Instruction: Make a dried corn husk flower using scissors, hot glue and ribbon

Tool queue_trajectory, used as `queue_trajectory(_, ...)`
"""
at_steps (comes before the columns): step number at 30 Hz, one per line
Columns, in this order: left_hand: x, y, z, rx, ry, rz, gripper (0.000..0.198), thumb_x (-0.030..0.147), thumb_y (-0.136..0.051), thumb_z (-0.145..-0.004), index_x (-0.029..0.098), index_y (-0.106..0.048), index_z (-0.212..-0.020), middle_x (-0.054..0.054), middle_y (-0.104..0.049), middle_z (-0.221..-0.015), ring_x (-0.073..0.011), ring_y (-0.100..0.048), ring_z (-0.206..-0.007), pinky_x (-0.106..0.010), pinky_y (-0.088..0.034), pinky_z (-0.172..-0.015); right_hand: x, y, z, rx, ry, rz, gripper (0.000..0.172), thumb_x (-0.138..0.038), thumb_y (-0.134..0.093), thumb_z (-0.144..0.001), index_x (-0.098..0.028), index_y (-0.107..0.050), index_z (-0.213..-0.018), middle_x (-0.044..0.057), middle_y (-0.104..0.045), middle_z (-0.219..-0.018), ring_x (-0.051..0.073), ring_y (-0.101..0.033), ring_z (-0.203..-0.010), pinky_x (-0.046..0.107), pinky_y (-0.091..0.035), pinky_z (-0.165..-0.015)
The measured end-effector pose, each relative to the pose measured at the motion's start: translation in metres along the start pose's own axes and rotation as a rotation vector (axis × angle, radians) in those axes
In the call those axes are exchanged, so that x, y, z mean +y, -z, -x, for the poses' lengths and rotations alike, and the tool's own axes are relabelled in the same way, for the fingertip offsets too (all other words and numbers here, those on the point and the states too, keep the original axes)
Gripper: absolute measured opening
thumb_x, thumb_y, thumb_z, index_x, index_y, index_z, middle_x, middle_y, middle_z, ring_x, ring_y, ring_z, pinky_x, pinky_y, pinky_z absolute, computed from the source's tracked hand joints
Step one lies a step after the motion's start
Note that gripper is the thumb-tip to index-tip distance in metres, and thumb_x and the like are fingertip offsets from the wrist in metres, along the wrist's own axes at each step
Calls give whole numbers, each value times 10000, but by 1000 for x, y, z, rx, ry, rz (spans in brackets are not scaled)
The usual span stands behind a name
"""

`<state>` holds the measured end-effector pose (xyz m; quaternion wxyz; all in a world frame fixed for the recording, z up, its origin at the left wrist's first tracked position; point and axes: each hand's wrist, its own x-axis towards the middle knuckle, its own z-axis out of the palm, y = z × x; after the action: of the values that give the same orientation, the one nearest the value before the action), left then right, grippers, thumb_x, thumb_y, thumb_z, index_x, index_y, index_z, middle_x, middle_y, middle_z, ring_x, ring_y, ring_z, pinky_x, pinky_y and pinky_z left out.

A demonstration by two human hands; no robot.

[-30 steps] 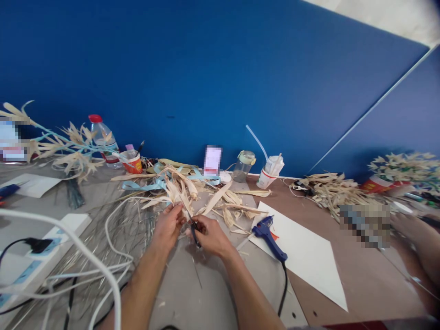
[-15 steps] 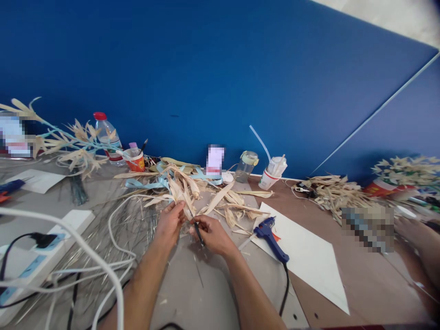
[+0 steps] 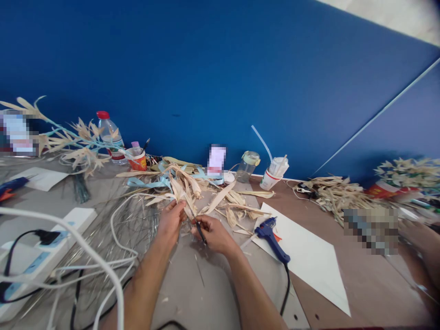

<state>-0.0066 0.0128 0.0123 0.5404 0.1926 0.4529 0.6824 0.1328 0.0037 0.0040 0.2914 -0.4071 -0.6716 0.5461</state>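
My left hand (image 3: 171,221) is closed on the base of a bundle of dried straw-coloured leaves (image 3: 182,189) that fans up and away from me. My right hand (image 3: 213,233) is closed round small dark scissors (image 3: 199,230), whose tip points at the bundle's base between the two hands. Both hands rest low over the grey table (image 3: 192,293), close together. Loose dried leaves (image 3: 233,204) and a light blue ribbon (image 3: 146,184) lie just beyond them.
A blue glue gun (image 3: 270,233) lies on white paper (image 3: 305,256) to the right. White cables (image 3: 103,270) and a power strip (image 3: 41,256) fill the left. Bottle (image 3: 107,134), cups (image 3: 273,173), jar (image 3: 248,165) and leaf branches (image 3: 75,146) line the blue wall. Another person's arm (image 3: 424,243) is at far right.
The view has shifted slightly; both hands stay together at the bundle's base, with the scissors nudged a little.
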Motion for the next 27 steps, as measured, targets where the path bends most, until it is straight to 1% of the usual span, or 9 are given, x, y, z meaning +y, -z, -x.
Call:
queue_trajectory(3, 1, 0, 0, -10, -11, 2, 277, 266, -784, -525, 172, -529, -580, 93, -434, -441, -47, -339, -395, -202, -249, -413, 1, 1, 0, -5, -7, 14, 137, -310, -581, -752, -190, -621, -804, -56, -450, -565, 99, -380, -517, 207, -303, -502)
queue_trajectory(10, -1, 2, -1, -25, -26, -35, 297, 262, -761, -539, 185, -475, -526, 106, -359, -415, -44, -297, -384, -203, -241, -409, 5, 0, -2, 12, -9, -39, 163, -287, -609, -738, -194, -676, -853, -53, -483, -559, 100, -404, -504, 207, -319, -499)
queue_trajectory(18, -3, 1, 0, -32, 13, -110, 252, 279, -753, -514, 173, -530, -568, 82, -452, -451, -59, -378, -402, -202, -276, -423, 0, 2, -1, 38, -39, -112, 216, -331, -650, -714, -189, -695, -870, -58, -490, -538, 103, -408, -499, 212, -323, -502)
queue_trajectory(22, -3, 2, 0, -34, 9, -141, 267, 300, -757, -521, 172, -526, -558, 76, -455, -457, -61, -384, -416, -200, -293, -431, 1, 3, -2, 29, -47, -123, 219, -327, -635, -715, -185, -682, -875, -57, -485, -547, 99, -407, -503, 209, -318, -498)
queue_trajectory(27, -5, 3, 0, -42, 10, -146, 276, 307, -761, -524, 172, -522, -562, 77, -442, -461, -60, -373, -415, -198, -291, -431, 0, 3, -2, 30, -62, -109, 201, -315, -622, -722, -188, -676, -867, -60, -482, -534, 101, -418, -495, 211, -343, -497)
